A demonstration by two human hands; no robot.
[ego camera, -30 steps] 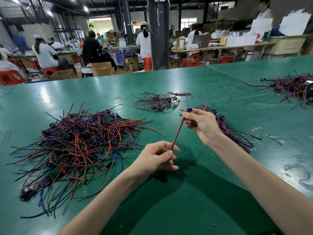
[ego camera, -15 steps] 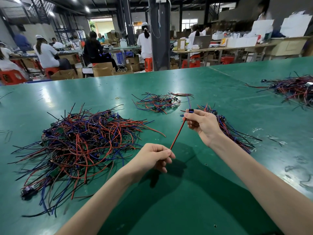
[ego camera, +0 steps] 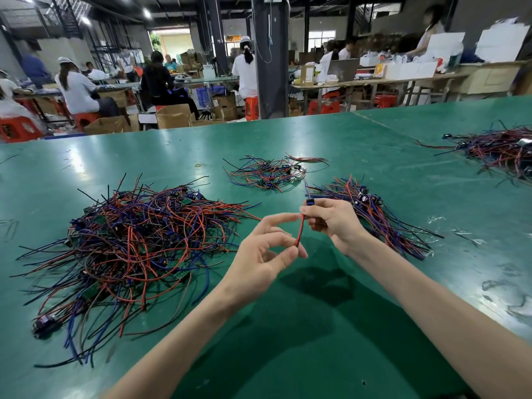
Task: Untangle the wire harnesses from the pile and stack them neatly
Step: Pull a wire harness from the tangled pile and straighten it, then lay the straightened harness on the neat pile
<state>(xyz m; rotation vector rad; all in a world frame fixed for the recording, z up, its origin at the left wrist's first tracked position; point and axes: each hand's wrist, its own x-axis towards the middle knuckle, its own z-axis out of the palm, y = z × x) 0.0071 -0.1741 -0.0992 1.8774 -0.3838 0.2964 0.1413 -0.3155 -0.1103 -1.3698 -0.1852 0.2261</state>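
Observation:
Between my hands runs one wire harness (ego camera: 300, 230), its red and dark wires drawn together below a small blue connector. My right hand (ego camera: 334, 223) grips the connector end from the right. My left hand (ego camera: 266, 254) pinches the lower wire tips between thumb and a finger, its index finger stretched out above. A big tangled pile (ego camera: 135, 243) of red, blue and black harnesses lies to the left. Just behind my right hand is a tidier stack (ego camera: 383, 217) with wires fanned toward the near right.
A small loose bunch of harnesses (ego camera: 267, 171) lies further back on the green table (ego camera: 288, 341). Another pile (ego camera: 501, 149) sits at the far right. A rubber band (ego camera: 198, 165) lies near the middle. Seated workers, benches, boxes and red stools fill the background.
My left hand has slid up along the wires toward my right hand and opened its index finger. Both hands sit closer together, and the harness hangs more upright and shorter between them.

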